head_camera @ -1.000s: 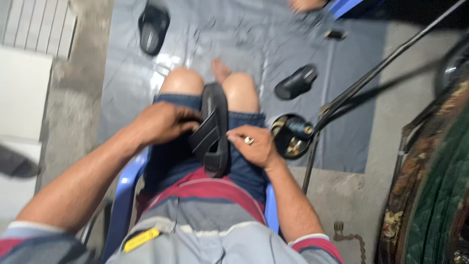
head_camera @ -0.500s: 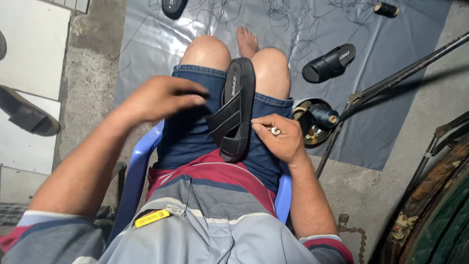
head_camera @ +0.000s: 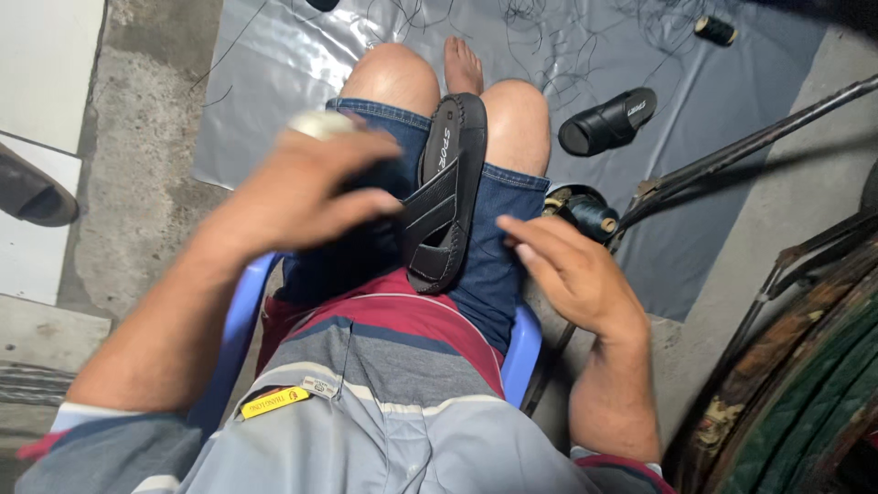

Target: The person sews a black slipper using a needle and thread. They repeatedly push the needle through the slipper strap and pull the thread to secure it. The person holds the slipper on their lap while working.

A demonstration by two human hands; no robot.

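Left grip (head_camera: 302, 187) open above black strapped sandal (head_camera: 445, 197) on lap.

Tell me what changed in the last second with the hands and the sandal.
Both hands let go: the left hand lifted off the sandal and now hovers above the thigh; the right hand drew back to the right, fingers open. The sandal stayed between the thighs, and the second sandal stayed on the grey sheet.

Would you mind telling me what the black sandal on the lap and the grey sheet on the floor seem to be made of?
The black sandal looks like matte synthetic leather or rubber, judging by its stitched edge and crossed straps; which one is unclear. The grey sheet seems to be thin glossy plastic, since it wrinkles and reflects light.
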